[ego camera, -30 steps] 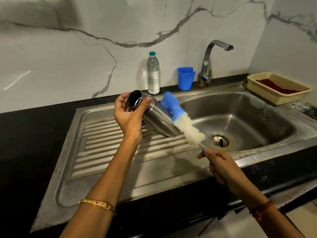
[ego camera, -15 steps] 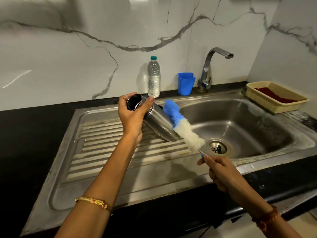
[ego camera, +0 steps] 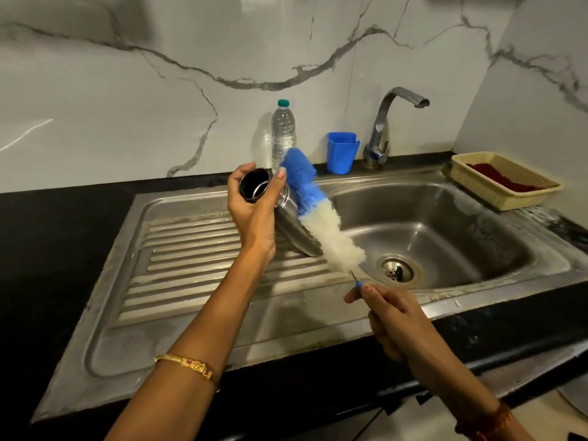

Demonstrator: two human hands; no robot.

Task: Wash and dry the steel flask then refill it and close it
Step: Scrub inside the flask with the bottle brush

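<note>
Head view is showing my left hand curling round the neck of the steel flask, tilted over the sink near its drainboard edge, while my right hand is pinching the bottle brush against its side. I am judging it rigid, light and slippery; the neck grips best.

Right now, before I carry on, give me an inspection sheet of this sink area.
Surface: stainless steel sink with ribbed drainboard, set in black counter.
Job's things: open steel flask, tilted; blue-and-white fluffy bottle brush against its outside.
Clutter: clear plastic water bottle, blue plastic cup, beige basket holding something red.
Grippers: left hand grips flask neck; right hand pinches brush handle.
Cables: nothing seen.
Surroundings: marble-patterned wall, curved metal tap.
</note>
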